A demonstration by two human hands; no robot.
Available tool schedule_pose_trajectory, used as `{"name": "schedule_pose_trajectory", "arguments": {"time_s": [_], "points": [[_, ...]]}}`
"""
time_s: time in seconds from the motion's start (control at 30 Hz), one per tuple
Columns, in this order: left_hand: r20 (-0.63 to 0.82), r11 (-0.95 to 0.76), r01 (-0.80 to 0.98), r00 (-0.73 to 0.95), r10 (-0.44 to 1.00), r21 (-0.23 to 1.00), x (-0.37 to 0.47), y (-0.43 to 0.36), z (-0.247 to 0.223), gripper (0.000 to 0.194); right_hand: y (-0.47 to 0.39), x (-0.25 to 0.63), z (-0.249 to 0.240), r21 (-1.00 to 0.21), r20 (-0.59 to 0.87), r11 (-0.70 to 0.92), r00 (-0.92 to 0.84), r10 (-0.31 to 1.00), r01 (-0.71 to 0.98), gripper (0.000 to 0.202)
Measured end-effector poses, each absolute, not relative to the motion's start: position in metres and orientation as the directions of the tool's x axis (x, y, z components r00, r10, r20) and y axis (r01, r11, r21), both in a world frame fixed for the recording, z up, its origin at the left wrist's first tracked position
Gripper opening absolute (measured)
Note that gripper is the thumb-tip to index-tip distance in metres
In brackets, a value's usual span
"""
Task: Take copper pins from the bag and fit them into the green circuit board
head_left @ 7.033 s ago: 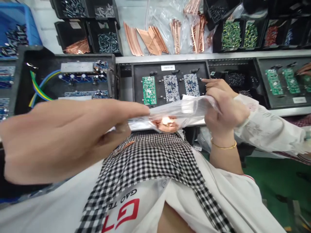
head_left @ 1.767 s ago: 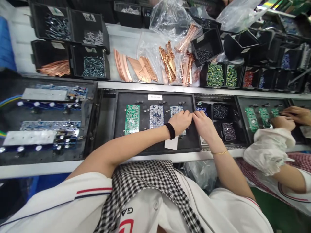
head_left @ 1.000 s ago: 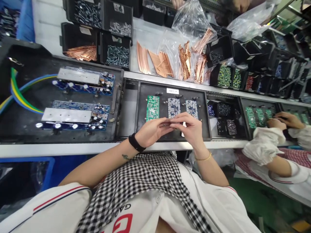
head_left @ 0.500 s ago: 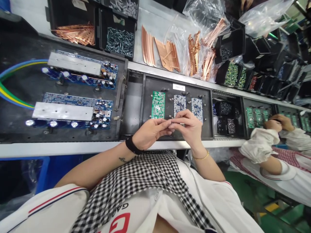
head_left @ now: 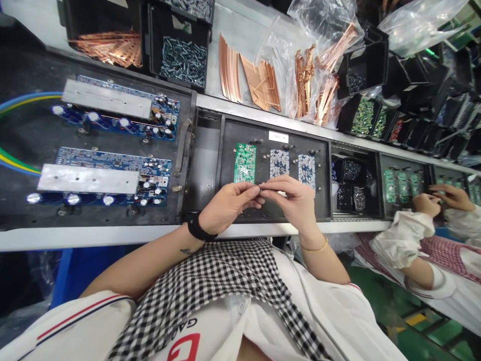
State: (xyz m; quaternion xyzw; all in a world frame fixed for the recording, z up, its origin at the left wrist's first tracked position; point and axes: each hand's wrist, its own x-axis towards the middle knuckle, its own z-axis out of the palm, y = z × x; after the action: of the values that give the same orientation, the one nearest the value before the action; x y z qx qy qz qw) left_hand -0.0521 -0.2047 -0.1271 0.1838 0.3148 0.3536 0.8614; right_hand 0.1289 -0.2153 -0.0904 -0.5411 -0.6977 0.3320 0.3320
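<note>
My left hand [head_left: 229, 206] and my right hand [head_left: 291, 200] meet fingertip to fingertip over the front of a black fixture tray [head_left: 323, 200]. Each is closed in a pinch; a tiny dark piece seems to sit between the fingertips, too small to name. Behind my hands the tray carries a green circuit board [head_left: 245, 163] on the left. To its right are two blue-and-white circuit boards, one in the middle [head_left: 279, 163] and one at the right [head_left: 306, 168], the fingers of my right hand partly covering their lower ends.
On the left, two blue boards with heatsinks [head_left: 88, 179] sit in a larger black tray. Behind are bins of copper strips [head_left: 108, 47] and dark small parts [head_left: 183, 60], plus loose copper strips [head_left: 230, 67]. At right, a co-worker's hands [head_left: 454, 197] are over green boards.
The view has shifted slightly. My hands stay pinched together, fingertips a little more apart. The co-worker's hands have moved apart.
</note>
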Motion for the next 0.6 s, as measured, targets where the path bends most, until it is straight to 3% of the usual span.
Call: {"name": "schedule_pose_trajectory", "arguments": {"time_s": [0.1,0.23,0.43,0.6], "points": [[-0.427,0.633,-0.469,0.477,0.768,0.616,-0.051,-0.203,-0.129,0.016,-0.203,0.127,-0.091,-0.771,0.119,0.228,-0.217,0.969,0.594,0.010],[-0.478,0.615,-0.560,0.391,0.787,0.554,-0.049,-0.202,-0.129,0.011,-0.161,0.128,-0.115,-0.675,0.135,0.229,-0.187,0.973,0.701,0.012],[-0.522,0.689,-0.546,0.455,0.722,0.476,-0.054,-0.200,-0.132,0.012,-0.120,0.127,-0.157,-0.611,0.119,0.231,-0.201,0.972,0.757,0.015],[-0.533,0.730,-0.445,0.499,0.683,0.518,-0.057,-0.198,-0.139,0.027,-0.122,0.129,-0.163,-0.579,0.151,0.292,-0.251,0.956,0.762,0.014]]}}
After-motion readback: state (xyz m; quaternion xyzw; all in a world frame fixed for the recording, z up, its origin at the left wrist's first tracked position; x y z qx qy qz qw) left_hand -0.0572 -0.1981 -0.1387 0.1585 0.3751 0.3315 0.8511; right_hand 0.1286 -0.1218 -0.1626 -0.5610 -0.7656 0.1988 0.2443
